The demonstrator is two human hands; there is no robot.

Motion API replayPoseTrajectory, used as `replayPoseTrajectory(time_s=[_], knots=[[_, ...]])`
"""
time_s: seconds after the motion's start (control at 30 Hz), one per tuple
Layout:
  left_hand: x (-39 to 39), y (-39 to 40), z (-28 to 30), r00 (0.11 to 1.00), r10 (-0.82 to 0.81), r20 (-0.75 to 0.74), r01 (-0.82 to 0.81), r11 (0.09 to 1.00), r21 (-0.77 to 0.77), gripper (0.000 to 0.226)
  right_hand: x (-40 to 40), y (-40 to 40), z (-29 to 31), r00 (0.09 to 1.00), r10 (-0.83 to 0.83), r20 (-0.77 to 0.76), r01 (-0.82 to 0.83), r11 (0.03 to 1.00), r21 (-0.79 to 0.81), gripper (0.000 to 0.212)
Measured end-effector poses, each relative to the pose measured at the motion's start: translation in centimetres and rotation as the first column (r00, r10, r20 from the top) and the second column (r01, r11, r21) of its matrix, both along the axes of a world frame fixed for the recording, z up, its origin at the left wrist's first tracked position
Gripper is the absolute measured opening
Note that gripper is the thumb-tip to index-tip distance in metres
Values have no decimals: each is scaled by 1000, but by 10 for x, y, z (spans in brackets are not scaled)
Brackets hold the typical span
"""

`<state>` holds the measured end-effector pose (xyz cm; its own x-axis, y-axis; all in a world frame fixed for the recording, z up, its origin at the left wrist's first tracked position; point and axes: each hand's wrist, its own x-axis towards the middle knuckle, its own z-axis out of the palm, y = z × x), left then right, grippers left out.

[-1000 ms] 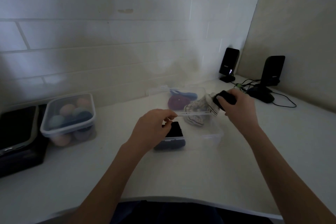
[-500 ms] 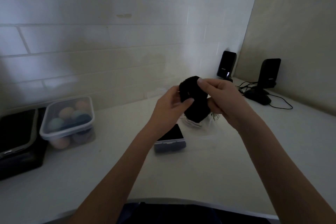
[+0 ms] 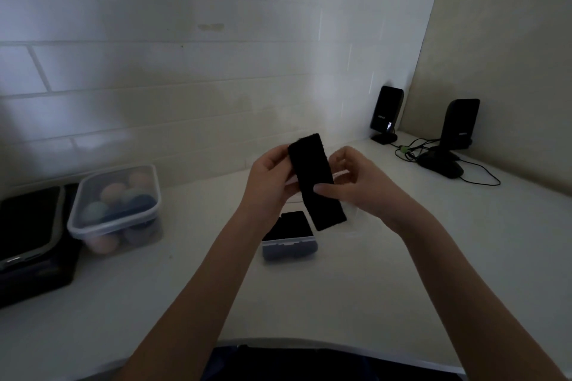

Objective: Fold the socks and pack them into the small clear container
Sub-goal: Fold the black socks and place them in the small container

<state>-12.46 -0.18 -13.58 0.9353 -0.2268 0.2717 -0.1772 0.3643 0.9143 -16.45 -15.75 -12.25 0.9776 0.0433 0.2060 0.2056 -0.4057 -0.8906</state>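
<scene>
Head view: we look down on two bare hands raised above a white counter [image 3: 387, 272], both working one black sock [image 3: 315, 181]. Our left hand [image 3: 269, 182] grasps the sock along its left edge near the upper half, fingers curled behind the fabric and thumb to the front. Our right hand [image 3: 356, 182] pinches the sock's right edge about midway, thumb pressed on the front face, the other fingers bent behind it.

The sock is held flat and stretched out as a long strip, clear of the counter. Its long axis runs from upper left to lower right, tilted a little off vertical; the upper end points toward the tiled wall [image 3: 185, 86], the lower end hangs toward the small clear container [image 3: 289, 246].

That container sits on the counter just below the hands, with dark fabric inside it. Well to the left stands a lidded clear tub [image 3: 117, 210] holding coloured balls, beside a dark tray [image 3: 31, 238] at the frame's edge. In the far right corner we see two black speakers [image 3: 387, 113] and a tangle of cables [image 3: 411, 151]
</scene>
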Motion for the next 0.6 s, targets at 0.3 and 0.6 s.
replayPoseTrajectory(time_s=[0.3,0.6], knots=[[9,5,8,994,-92,-52,79,974,-210,31,-1,6,-9,991,53,-120,-36,990,134,25],[5,2,-11,989,-104,-109,106,994,15,27,-2,7,-8,976,123,-182,-95,984,151,29]])
